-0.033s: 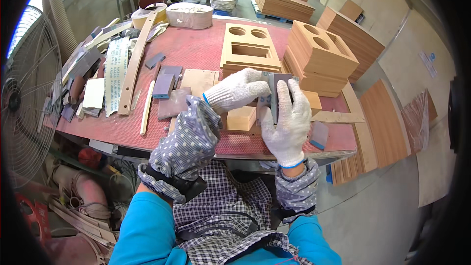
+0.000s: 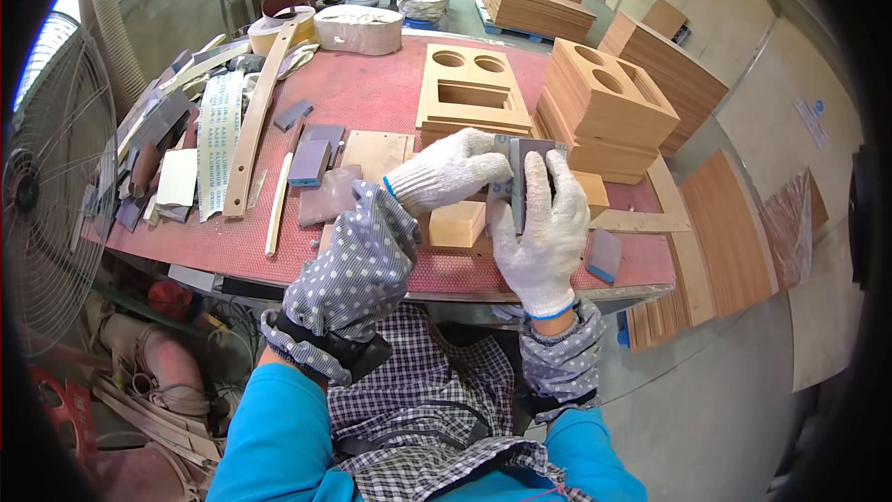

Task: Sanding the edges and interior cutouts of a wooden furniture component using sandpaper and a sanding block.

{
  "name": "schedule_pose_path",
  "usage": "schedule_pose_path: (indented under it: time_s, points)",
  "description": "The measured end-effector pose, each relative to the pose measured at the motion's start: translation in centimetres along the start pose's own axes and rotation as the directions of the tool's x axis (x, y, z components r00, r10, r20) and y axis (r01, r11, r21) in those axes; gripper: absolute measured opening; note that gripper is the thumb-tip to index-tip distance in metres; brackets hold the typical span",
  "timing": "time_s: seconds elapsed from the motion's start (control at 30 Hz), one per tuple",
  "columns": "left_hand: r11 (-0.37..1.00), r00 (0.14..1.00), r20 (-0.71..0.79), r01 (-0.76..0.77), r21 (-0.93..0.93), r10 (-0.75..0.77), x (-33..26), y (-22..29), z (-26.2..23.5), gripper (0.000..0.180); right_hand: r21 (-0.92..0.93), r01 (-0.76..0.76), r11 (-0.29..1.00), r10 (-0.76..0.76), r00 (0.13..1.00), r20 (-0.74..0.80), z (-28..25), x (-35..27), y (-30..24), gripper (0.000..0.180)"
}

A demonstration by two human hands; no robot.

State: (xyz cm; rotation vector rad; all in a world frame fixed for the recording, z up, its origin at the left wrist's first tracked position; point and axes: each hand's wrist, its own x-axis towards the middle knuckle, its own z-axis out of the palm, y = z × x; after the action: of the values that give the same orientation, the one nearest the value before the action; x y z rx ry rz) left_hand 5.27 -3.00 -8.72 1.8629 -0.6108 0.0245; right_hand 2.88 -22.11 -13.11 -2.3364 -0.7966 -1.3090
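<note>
White knit gloves cover both my hands. A grey sanding block (image 2: pixel 531 188) stands lengthwise under the fingers of my right hand (image 2: pixel 544 232), whose thumb lies along its left side. A strip of sandpaper (image 2: pixel 499 193), pale printed backing outward, shows along the block's left edge and under its far end. My left hand (image 2: pixel 448 169) reaches in from the left, fingers closed at the strip beside the block; the fingertips are partly hidden. Close below my left hand lies a pale wooden block (image 2: pixel 456 225). Another wooden block (image 2: pixel 592 193) shows right of my right hand.
Stacked wooden panels with round cutouts (image 2: pixel 470 93) and a taller stack (image 2: pixel 609 112) stand at the back of the red-topped table (image 2: pixel 372 84). Sanding blocks (image 2: pixel 310 162), a long drilled wooden strip (image 2: pixel 255 130) and sandpaper (image 2: pixel 219 144) lie left. A large fan (image 2: pixel 56 177) stands far left.
</note>
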Motion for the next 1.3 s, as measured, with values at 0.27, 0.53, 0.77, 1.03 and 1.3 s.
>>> schedule_pose_path:
  time_s: [0.27,0.53,0.77,1.03,1.3]
  points:
    - [0.979,0.983,-0.003,0.185,-0.088,-0.186,0.5,0.2,-0.1,0.037,-0.013,-0.011,1.0,0.011,1.0,0.019,0.1,-0.2,-0.4,0.079]
    - [0.967,0.976,0.021,0.217,-0.132,-0.216,0.9,0.6,0.1,0.039,-0.094,0.032,0.995,-0.024,0.996,0.082,0.7,-0.5,-0.5,0.076]
    - [0.937,0.982,-0.011,0.175,-0.302,-0.187,1.2,-0.3,0.7,0.036,-0.109,0.083,0.991,-0.09,0.994,-0.064,2.0,-0.4,1.1,0.056]
    - [0.939,0.985,0.063,0.175,-0.297,-0.164,1.1,-0.4,0.6,0.039,0.189,0.058,0.98,-0.039,0.994,-0.104,1.5,-0.1,1.7,0.044]
    - [0.981,0.997,0.021,-0.077,0.18,0.074,1.3,0.6,0.8,0.053,0.689,-0.502,0.523,0.676,0.737,0.025,-4.1,-2.1,0.0,0.033]
